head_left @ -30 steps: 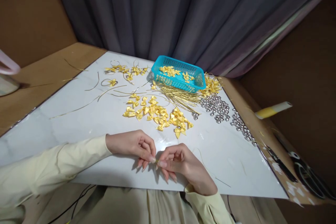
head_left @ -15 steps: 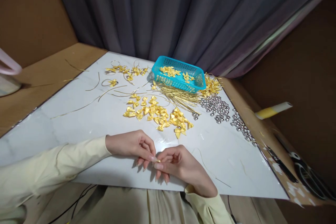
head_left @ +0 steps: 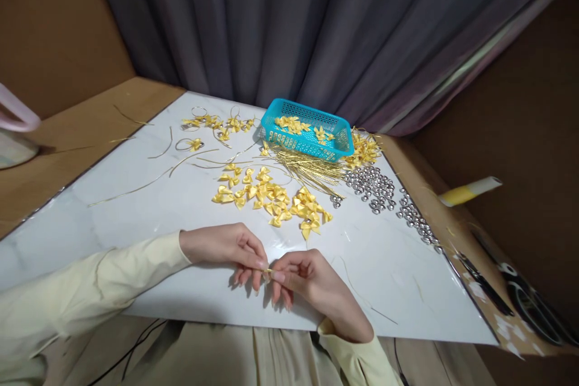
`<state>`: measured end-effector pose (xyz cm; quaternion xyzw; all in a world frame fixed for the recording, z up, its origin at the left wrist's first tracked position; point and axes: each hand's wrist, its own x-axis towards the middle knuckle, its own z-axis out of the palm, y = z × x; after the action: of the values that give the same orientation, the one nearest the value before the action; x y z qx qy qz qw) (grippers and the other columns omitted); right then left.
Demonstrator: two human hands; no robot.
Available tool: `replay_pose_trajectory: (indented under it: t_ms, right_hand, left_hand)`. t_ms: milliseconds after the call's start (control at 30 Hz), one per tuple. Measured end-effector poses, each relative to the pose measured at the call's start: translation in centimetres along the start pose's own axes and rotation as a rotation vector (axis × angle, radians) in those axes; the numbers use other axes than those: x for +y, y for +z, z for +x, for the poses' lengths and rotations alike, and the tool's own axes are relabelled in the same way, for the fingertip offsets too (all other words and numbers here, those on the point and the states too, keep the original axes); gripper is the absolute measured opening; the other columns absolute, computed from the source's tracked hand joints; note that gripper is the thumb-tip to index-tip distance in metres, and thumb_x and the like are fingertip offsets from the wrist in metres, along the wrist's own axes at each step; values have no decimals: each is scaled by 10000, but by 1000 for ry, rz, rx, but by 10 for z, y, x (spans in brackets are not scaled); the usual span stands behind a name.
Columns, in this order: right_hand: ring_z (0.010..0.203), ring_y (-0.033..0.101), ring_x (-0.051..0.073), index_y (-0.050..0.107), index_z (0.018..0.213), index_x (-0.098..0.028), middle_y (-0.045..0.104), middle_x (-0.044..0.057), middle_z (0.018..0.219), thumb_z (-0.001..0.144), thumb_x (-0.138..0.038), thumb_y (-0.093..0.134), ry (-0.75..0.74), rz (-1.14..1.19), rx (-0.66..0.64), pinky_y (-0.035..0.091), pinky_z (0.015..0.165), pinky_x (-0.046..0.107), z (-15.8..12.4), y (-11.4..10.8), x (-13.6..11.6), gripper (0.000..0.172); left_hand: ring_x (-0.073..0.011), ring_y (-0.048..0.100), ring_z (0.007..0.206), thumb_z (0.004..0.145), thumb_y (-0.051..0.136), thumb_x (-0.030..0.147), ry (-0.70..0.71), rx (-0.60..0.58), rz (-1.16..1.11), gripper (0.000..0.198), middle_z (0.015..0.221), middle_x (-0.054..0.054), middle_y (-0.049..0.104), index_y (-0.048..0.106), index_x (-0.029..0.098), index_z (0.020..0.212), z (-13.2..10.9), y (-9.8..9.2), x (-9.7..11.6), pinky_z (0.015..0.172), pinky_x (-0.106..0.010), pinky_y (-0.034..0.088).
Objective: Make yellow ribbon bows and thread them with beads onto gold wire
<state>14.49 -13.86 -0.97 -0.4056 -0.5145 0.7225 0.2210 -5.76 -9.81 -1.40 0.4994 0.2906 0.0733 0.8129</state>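
My left hand (head_left: 230,248) and my right hand (head_left: 312,286) meet fingertip to fingertip near the front edge of the white marble-look board (head_left: 136,217). Both pinch one tiny gold piece (head_left: 268,271), perhaps a thin gold wire end; it is too small to name surely. A pile of yellow ribbon bows (head_left: 271,196) lies just beyond my hands. Further back are a bundle of gold wires (head_left: 312,167) and a turquoise basket (head_left: 307,140) holding more bows.
Silver bells (head_left: 377,187) spread at the right of the board. Loose gold wires (head_left: 136,188) and bow loops (head_left: 212,122) lie at the back left. A yellow-white roll (head_left: 470,191) and scissors (head_left: 525,298) sit at the right. Grey curtains hang behind.
My hands stayed joined over the same spot and shifted slightly away from me; the fingers turned a little around the small gold piece.
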Motion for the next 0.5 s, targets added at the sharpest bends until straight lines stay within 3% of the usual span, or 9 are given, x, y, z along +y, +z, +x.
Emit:
replay_pose_trajectory:
  t_ms: [500]
  right_hand:
    - [444, 561, 90, 662, 695, -101, 647, 39, 585, 640, -440, 758, 34, 70, 40, 454, 476, 220, 0, 1, 2, 357]
  left_hand:
    - [-84, 572, 444, 741, 709, 397, -18, 11, 25, 278, 636, -50, 706, 672, 122, 758, -1, 1, -2, 407, -147, 397]
